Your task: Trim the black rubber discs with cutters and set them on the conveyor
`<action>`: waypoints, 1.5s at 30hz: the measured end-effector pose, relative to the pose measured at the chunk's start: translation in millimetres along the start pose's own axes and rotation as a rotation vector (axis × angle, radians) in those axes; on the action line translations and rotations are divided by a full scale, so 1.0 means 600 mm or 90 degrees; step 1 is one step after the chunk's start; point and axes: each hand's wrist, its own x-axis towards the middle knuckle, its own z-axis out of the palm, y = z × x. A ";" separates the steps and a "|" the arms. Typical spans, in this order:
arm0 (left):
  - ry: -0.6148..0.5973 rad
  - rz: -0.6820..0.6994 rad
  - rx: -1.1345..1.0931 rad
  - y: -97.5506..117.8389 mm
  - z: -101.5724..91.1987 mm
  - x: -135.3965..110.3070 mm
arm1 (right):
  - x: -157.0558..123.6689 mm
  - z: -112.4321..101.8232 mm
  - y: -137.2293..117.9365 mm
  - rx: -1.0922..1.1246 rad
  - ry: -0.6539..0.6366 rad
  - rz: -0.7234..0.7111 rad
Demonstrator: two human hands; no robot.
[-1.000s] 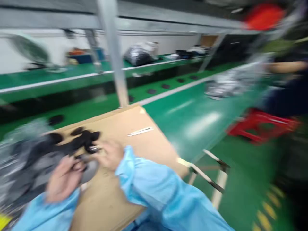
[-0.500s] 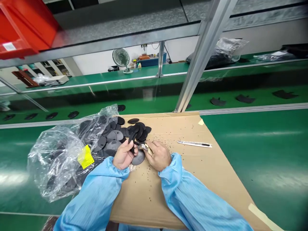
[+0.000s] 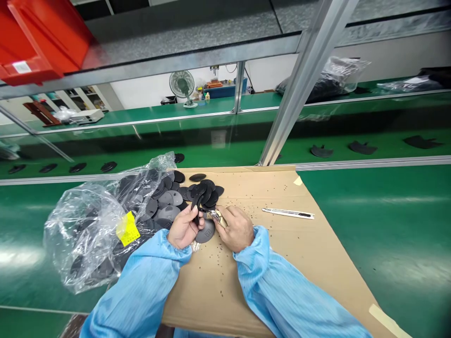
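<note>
Pinched between the thumb and fingers of my left hand (image 3: 183, 227) is a black plastic disc (image 3: 196, 206), held up on its edge. My right hand (image 3: 237, 227) is closed round a small pair of nippers (image 3: 215, 215), whose metal jaws meet the disc's right side. Whether the jaws are fully closed I cannot make out. Just below the hands a grey oval disc (image 3: 205, 231) with a moulded mark lies on the cardboard. Behind them is a pile of black discs (image 3: 208, 191). More discs spill from a clear plastic bag (image 3: 84, 234) at the left.
A cardboard sheet (image 3: 299, 263) covers the bench, strewn with tiny black bits. On it, to the right, lies a slim utility knife (image 3: 288, 213). A yellow label (image 3: 128, 229) shows on the bag. Black parts rest along the green belt (image 3: 225, 157) behind, beyond a metal post (image 3: 299, 80).
The view has shifted slightly, so everything appears a little further right. Both hands keep the same hold on the disc and the nippers.
</note>
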 end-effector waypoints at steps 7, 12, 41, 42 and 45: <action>0.002 0.003 -0.001 -0.001 0.002 0.000 | 0.000 -0.003 -0.001 0.000 -0.006 0.005; 0.000 0.003 -0.001 -0.001 0.003 -0.001 | 0.000 -0.003 -0.002 -0.016 -0.026 0.008; 0.025 0.054 0.026 0.012 0.009 -0.007 | -0.003 -0.003 -0.004 0.112 -0.065 0.105; 0.025 0.039 0.029 0.013 0.009 -0.008 | -0.004 -0.004 -0.006 0.114 -0.079 0.090; 0.010 0.007 0.025 0.012 0.008 -0.008 | -0.004 -0.008 -0.011 0.105 -0.125 0.041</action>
